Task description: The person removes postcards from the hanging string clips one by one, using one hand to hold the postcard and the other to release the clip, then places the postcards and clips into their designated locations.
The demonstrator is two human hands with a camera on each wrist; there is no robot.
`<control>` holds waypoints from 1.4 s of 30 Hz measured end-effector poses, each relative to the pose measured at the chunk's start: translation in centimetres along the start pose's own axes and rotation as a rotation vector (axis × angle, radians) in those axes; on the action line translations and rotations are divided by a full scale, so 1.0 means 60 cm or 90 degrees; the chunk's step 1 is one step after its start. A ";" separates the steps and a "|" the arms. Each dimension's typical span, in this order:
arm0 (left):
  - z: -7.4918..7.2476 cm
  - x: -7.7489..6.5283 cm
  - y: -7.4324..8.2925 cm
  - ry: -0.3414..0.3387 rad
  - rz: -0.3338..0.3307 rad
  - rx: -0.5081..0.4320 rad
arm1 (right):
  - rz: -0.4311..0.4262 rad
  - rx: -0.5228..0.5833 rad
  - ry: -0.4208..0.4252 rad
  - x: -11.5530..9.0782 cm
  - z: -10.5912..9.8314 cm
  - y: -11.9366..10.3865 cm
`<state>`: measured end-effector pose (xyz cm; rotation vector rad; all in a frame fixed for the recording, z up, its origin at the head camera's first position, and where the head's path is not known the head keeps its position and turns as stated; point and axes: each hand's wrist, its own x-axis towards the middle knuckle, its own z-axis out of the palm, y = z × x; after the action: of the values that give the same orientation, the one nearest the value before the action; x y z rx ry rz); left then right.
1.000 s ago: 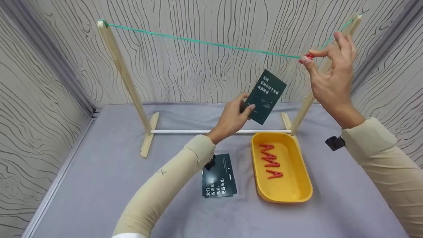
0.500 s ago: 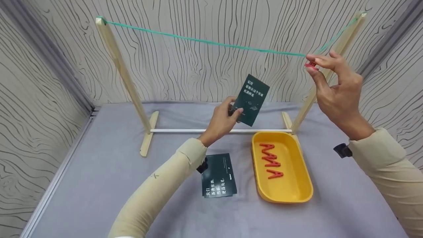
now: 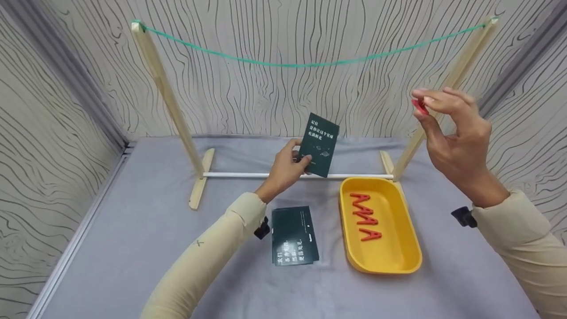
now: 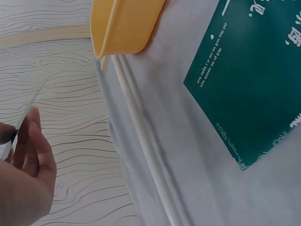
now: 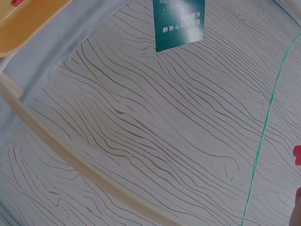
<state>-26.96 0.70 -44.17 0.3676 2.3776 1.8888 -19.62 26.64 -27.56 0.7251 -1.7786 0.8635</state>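
Observation:
In the head view my left hand [image 3: 283, 167] pinches a dark green printed card [image 3: 322, 141] between thumb and fingers, above the white crossbar. The left wrist view shows that card [image 4: 26, 112] almost edge-on. At the right, my right hand [image 3: 463, 139] pinches a small red clothespin [image 3: 419, 107] between thumb and fingertips, below and apart from the green string [image 3: 292, 65]. Only a bit of the clothespin [image 5: 297, 154] shows at the right wrist view's edge. The string sags between two wooden posts, with nothing hanging on it.
Several red clothespins [image 3: 370, 235] lie in a yellow tray [image 3: 401, 261] at the right post's foot. A stack of dark green cards [image 3: 294, 235] lies left of it. Wooden posts [image 3: 166, 95] stand on feet joined by a white rod [image 3: 239, 175].
My right hand has come down off the string with the clothespin, and the string has sprung back to an even sag. My left hand has moved left and down with the card.

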 end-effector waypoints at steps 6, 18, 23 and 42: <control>-0.005 -0.005 -0.007 -0.005 -0.019 -0.018 | 0.000 -0.014 -0.042 -0.019 0.000 0.003; 0.001 -0.037 -0.020 -0.043 -0.100 -0.007 | -0.034 -0.134 -0.338 -0.064 -0.011 0.011; -0.004 -0.052 -0.033 -0.050 -0.131 0.047 | -0.024 -0.151 -0.397 -0.077 -0.012 0.011; -0.014 -0.110 -0.108 -0.017 -0.191 0.000 | -0.012 -0.116 -0.522 -0.181 0.018 0.011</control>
<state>-21.61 -3.04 -50.83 0.0313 2.2633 1.7366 -17.12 27.08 -38.18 1.0635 -2.5176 0.3847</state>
